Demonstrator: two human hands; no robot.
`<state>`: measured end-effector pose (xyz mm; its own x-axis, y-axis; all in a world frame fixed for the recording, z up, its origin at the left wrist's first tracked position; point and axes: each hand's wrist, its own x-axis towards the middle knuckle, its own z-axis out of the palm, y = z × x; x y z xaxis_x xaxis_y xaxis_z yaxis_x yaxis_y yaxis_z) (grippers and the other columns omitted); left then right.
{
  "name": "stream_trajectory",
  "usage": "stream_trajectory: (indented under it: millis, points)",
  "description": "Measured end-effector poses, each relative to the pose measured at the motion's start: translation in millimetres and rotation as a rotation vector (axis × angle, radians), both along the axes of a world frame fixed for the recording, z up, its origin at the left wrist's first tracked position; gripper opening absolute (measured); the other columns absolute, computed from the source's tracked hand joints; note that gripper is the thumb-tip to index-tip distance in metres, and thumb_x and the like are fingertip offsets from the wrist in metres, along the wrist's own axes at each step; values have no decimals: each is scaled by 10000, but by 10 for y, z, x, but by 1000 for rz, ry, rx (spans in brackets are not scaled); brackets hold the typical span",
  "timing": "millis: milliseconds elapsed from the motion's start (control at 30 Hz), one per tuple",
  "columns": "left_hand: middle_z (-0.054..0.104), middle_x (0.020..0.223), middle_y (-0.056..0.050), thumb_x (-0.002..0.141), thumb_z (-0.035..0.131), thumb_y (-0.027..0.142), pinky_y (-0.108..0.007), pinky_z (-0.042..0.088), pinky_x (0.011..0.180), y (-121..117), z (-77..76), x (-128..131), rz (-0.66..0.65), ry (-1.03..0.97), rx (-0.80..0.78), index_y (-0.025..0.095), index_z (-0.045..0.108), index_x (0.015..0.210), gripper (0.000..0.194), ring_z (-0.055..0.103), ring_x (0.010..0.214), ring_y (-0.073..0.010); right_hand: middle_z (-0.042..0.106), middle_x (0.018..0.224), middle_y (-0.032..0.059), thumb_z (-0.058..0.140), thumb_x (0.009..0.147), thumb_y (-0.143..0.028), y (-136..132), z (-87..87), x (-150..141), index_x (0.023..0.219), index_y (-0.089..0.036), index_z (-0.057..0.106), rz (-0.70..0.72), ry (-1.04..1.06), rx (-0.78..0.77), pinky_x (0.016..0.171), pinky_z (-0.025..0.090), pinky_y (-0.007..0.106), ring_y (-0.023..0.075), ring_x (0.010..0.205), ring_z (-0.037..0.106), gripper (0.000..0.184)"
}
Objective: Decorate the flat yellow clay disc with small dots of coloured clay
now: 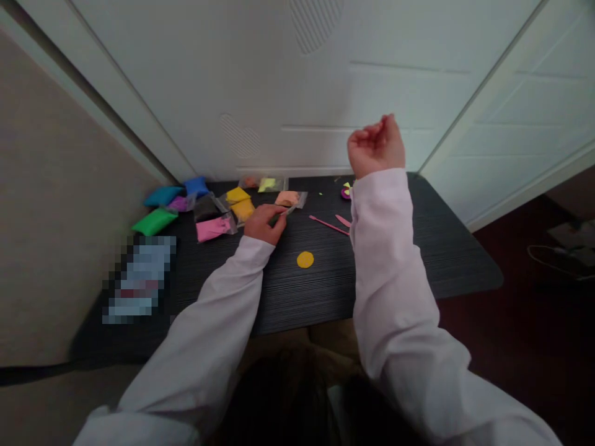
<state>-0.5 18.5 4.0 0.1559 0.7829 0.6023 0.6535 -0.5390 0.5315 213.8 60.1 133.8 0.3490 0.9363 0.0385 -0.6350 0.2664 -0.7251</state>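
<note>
Low over the dark table, my left hand (264,224) pinches what looks like the edge of a small clear plastic bag (290,210). Right behind its fingertips lies a bag of peach clay (287,198). A flat yellow disc (305,259) rests on the table to the front right of that hand. My right hand (376,147) is raised above the table's back part, fingers curled closed; whether anything is inside them is hidden. Below it, a pink stick tool (329,225) and a pink blade-like tool (343,220) lie partly behind the right sleeve.
Bags of yellow (238,195), pink (212,228), black (207,208), green (155,221) and blue clay (196,186) cluster at the left. A purple round piece with pale yellow bits (346,191) sits at the back. A blurred packet (142,279) lies front left. A white panel (186,93) stands behind.
</note>
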Motion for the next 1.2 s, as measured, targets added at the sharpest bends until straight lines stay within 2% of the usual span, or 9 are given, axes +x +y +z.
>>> stream_trajectory:
  millis: [167, 267, 400, 600, 733, 833, 933, 1033, 1200]
  points:
    - [626, 837, -53, 697, 492, 263, -285, 409, 760, 11, -11, 2, -54, -11, -9, 179, 621, 808, 190, 546, 799, -167, 329, 551, -37, 371, 802, -366, -300, -184, 194, 549, -209, 408, -61, -102, 113, 582, 395, 250, 78, 518, 402, 300]
    - [626, 839, -56, 697, 490, 252, -287, 412, 755, 25, -38, -5, -54, 4, 10, 179, 619, 818, 192, 547, 801, -169, 287, 502, -47, 456, 758, -345, -651, -310, 120, 536, -216, 451, -66, 71, 213, 598, 390, 263, 79, 477, 356, 257]
    - [622, 832, -54, 704, 478, 250, -274, 416, 747, 34, -54, -18, -29, 34, 35, 176, 611, 816, 190, 546, 803, -164, 252, 481, -49, 454, 760, -365, -899, -269, 11, 492, -212, 445, -49, 126, 228, 565, 372, 253, 73, 444, 314, 309]
    - [604, 849, -64, 682, 480, 223, -282, 414, 743, 66, -71, -39, 10, 130, 14, 161, 603, 826, 200, 535, 809, -174, 259, 461, -68, 484, 731, -447, -858, -237, -75, 527, -199, 438, 6, 143, 119, 468, 329, 221, 47, 395, 271, 325]
    - [596, 869, -78, 671, 514, 286, -299, 408, 782, 28, -77, -35, -54, 197, 18, 128, 594, 855, 256, 523, 843, -183, 298, 482, -87, 535, 684, -456, -782, -474, -182, 599, -194, 433, 134, 109, -36, 423, 297, 186, 29, 392, 285, 294]
    - [600, 875, -74, 669, 529, 324, -303, 403, 801, -32, -39, -16, -69, 155, 2, 127, 594, 853, 278, 525, 852, -178, 332, 494, -90, 536, 661, -486, -742, -721, -248, 626, -193, 435, 233, -220, -135, 411, 287, 185, 32, 398, 299, 311]
    - [612, 827, -54, 684, 517, 293, -287, 419, 770, -48, 54, 37, -20, -49, -86, 136, 604, 788, 208, 544, 808, -156, 404, 496, -72, 578, 637, -444, -718, -900, -284, 608, -176, 485, 253, -673, -124, 442, 308, 196, 43, 437, 354, 285]
    - [614, 761, -23, 664, 540, 235, -263, 439, 727, 13, 185, 120, 14, -502, -270, 135, 589, 758, 146, 565, 741, -125, 532, 592, -33, 625, 617, -357, -678, -983, -312, 656, -170, 579, 208, -1009, 16, 525, 357, 219, 69, 534, 448, 197]
    - [599, 663, 25, 620, 597, 168, -274, 453, 742, 137, 303, 208, -384, -1196, -769, 143, 553, 774, 162, 579, 661, -75, 623, 746, 6, 508, 725, -364, -566, -1124, -349, 819, -196, 616, 126, -1252, 115, 625, 441, 282, 125, 657, 561, 221]
